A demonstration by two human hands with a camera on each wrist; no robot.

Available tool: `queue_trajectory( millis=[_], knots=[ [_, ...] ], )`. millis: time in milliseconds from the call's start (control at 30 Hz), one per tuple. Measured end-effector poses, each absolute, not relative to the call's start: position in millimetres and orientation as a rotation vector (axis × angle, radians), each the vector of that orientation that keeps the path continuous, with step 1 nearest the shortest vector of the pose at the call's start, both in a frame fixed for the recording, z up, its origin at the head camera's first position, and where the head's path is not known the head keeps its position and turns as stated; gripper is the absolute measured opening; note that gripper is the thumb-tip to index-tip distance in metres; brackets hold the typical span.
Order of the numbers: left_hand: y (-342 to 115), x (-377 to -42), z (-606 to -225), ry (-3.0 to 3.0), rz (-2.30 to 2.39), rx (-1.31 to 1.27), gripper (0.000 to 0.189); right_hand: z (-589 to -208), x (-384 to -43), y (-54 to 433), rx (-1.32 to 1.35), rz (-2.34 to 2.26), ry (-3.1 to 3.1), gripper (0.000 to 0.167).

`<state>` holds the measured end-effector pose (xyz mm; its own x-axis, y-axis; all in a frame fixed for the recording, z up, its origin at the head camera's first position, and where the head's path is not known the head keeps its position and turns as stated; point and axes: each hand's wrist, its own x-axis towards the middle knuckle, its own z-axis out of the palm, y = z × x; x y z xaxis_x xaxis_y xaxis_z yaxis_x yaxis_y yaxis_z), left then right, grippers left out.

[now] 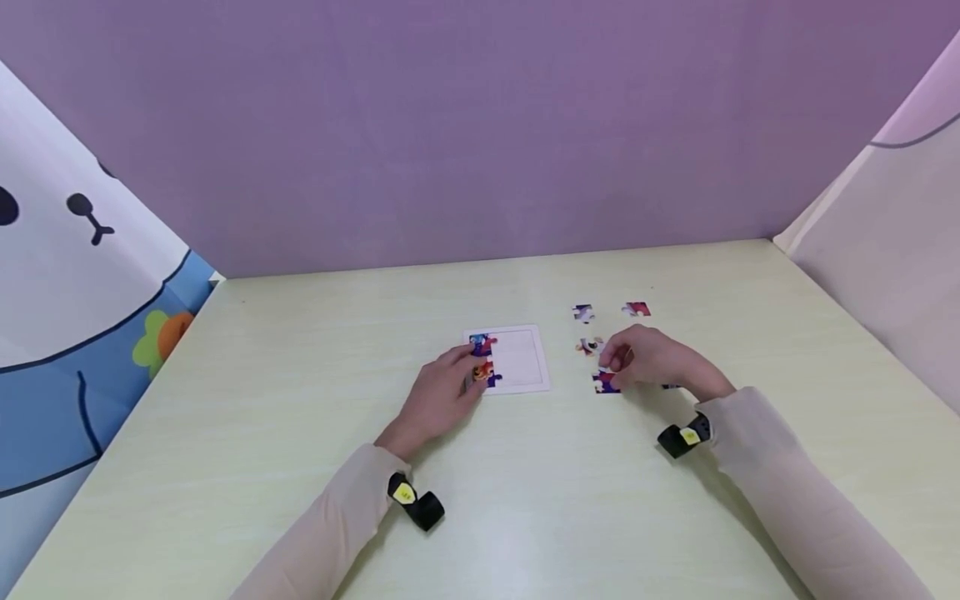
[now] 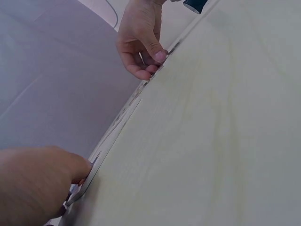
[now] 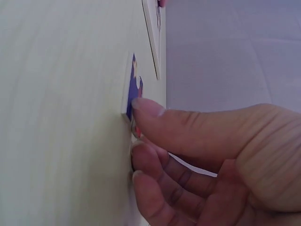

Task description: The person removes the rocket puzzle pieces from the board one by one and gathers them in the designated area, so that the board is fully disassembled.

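Observation:
In the head view a square white puzzle tray (image 1: 531, 360) lies on the table, with colorful pieces (image 1: 483, 343) along its left side. My left hand (image 1: 442, 392) rests at the tray's left edge, fingertips and thumb tip over the pieces there. To the right of the tray, my right hand (image 1: 652, 360) pinches a dark blue and red jigsaw piece (image 1: 606, 383) between thumb and fingertips. The right wrist view shows this piece (image 3: 132, 89) close to the tabletop, thumb on its corner; the hand hides part of it.
Loose jigsaw pieces lie beyond the right hand: a pale purple one (image 1: 582, 313), a red one (image 1: 637, 309) and a multicolored one (image 1: 589, 346). Another piece (image 1: 670, 387) shows partly under the right wrist. A purple wall (image 1: 480, 133) borders the table's far edge.

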<state>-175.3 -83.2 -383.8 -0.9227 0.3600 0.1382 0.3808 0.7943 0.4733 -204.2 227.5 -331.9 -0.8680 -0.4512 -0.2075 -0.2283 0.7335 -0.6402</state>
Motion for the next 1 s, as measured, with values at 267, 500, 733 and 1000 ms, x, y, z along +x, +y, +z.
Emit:
queue_trajectory(
  millis=[267,500,733,1000],
  knots=[
    [-94,-176,-384,-2.941,-0.847,-0.579,0.039,-333,-203,225,-0.534,-0.899,2.583,0.017],
    [-119,-167,-390,-2.934,-0.949,-0.536,0.041,-335,-203,217,-0.55,-0.902,2.558,0.017],
    [-133,-162,-387,-2.885,-0.869,-0.524,0.047,-331,-203,218,-0.527,-0.879,2.584,0.017],
    [-124,-158,-380,-2.94,-0.73,-0.498,0.048,-331,-200,226,-0.491,-0.87,2.583,0.018]
  ],
)
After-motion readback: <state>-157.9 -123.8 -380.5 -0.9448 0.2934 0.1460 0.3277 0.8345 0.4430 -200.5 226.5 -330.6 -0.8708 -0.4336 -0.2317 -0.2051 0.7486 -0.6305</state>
